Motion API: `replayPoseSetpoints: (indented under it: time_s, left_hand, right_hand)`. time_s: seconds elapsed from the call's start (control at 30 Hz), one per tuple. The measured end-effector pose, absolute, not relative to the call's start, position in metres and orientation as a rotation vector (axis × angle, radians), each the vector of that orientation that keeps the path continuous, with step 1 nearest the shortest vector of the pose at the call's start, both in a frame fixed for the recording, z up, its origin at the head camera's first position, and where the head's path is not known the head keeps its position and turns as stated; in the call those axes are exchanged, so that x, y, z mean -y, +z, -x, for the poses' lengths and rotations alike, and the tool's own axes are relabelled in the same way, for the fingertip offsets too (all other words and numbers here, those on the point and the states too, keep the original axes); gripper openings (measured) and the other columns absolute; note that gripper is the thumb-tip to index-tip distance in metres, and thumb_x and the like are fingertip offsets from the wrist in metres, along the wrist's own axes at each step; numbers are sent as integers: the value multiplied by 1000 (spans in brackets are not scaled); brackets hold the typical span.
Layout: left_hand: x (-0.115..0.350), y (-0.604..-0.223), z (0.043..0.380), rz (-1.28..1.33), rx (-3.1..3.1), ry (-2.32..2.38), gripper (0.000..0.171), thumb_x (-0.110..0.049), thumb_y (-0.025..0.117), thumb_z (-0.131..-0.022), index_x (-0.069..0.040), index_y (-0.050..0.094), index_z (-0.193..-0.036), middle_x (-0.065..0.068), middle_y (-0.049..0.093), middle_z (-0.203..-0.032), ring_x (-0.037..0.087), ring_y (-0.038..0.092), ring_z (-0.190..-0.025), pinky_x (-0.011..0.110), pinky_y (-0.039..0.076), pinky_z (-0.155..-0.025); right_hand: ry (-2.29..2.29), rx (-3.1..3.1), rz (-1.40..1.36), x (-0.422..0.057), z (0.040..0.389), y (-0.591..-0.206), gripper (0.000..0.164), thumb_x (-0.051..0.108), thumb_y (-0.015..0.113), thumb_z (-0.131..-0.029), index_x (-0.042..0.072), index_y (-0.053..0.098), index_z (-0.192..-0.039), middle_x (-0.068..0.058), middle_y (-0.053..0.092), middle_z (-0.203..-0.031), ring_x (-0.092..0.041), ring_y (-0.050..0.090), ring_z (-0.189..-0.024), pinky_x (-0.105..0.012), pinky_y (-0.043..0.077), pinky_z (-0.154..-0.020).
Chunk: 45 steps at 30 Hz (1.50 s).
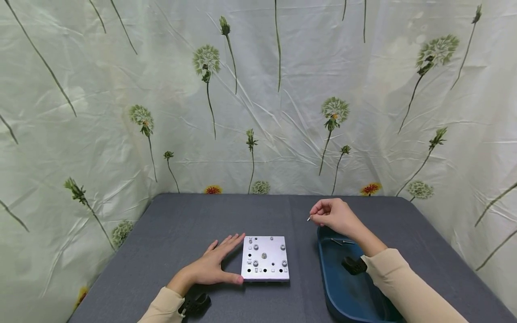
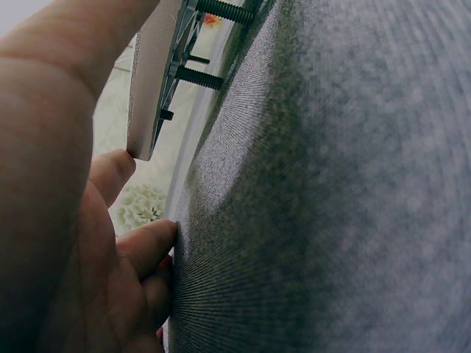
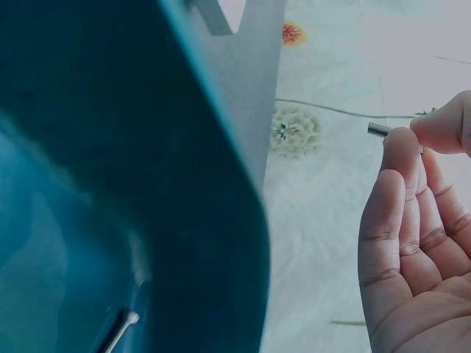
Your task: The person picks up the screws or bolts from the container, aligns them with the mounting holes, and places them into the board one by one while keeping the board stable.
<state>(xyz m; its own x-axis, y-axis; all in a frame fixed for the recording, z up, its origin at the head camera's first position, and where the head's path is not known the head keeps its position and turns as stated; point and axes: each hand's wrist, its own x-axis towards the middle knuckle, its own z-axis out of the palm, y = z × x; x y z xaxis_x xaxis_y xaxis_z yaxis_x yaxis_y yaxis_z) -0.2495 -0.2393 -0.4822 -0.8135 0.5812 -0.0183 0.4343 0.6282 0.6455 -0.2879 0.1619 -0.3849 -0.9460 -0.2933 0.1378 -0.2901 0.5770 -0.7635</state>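
Note:
A square silver metal plate [image 1: 264, 259] with holes and several screws stands on the table. In the left wrist view, threaded screw shanks [image 2: 200, 78] stick out beneath the plate's underside. My left hand [image 1: 214, 264] is spread at the plate's left edge, with index fingertip and thumb touching its corners and the other fingers resting toward the cloth. Over the far end of the blue tray, my right hand [image 1: 332, 215] pinches a small screw [image 3: 378, 129] between thumb and index finger. Its threaded end points out past the fingertips; the head is hidden.
The deep blue tray [image 1: 329, 291] stands to the right of the plate, partly under my right forearm. Inside it lie a few screws [image 1: 342, 242] near the far end. A dark grey cloth covers the table [image 1: 194, 220]; a floral curtain [image 1: 258, 112] hangs behind it.

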Motion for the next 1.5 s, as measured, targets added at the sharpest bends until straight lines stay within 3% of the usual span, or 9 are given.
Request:
replayPoseSetpoints:
  time_s: [0.27,0.53,0.8,1.03,1.23,1.5]
  left_hand:
    - [241,-484,250,-830,-2626,956,116,-53,88,-86,-19,21,-174,14,24,-179,45,17,-167,81,4,-125]
    - [242,-484,248,-831,-2630,965,116,-53,88,-86,-19,21,-174,15,24,-179,46,17,-167,81,3,-125]
    - [244,-483,247,-807,-2629,962,116,-55,88,-86,-20,21,-174,14,23,-180,45,16,-167,81,3,-125]
    - [242,-484,249,-827,-2635,954,116,-57,87,-85,-21,21,-174,12,24,-180,42,16,-168,80,3,-126]
    - [243,-483,248,-820,-2633,951,116,-55,88,-86,-21,21,-174,12,23,-180,43,17,-167,80,3,-126]
    - [242,-484,249,-820,-2632,959,115,-55,87,-86,-21,21,-174,12,24,-180,43,18,-167,81,4,-125]
  right_hand:
    - [-1355,-2767,576,-147,293,-384,11,14,76,-96,3,76,-99,-14,78,-88,-18,71,-76,-34,62,-72]
    - [-1381,-2732,594,-130,295,-385,11,15,77,-96,4,76,-99,-5,76,-85,-25,71,-78,-35,60,-69]
    - [-1423,-2650,641,-113,298,-387,11,14,77,-97,3,77,-100,-18,77,-91,-18,69,-75,-28,57,-66]
    - [-1415,-2657,663,-103,301,-394,10,13,78,-97,4,78,-98,-11,78,-87,-15,69,-72,-30,58,-66]
    - [-1405,-2633,722,-93,302,-399,12,14,78,-96,3,79,-100,-13,78,-89,-12,67,-71,-32,58,-66]
    - [-1389,-2618,742,-80,304,-402,10,14,78,-96,4,80,-98,-9,75,-83,-25,64,-70,-25,47,-60]
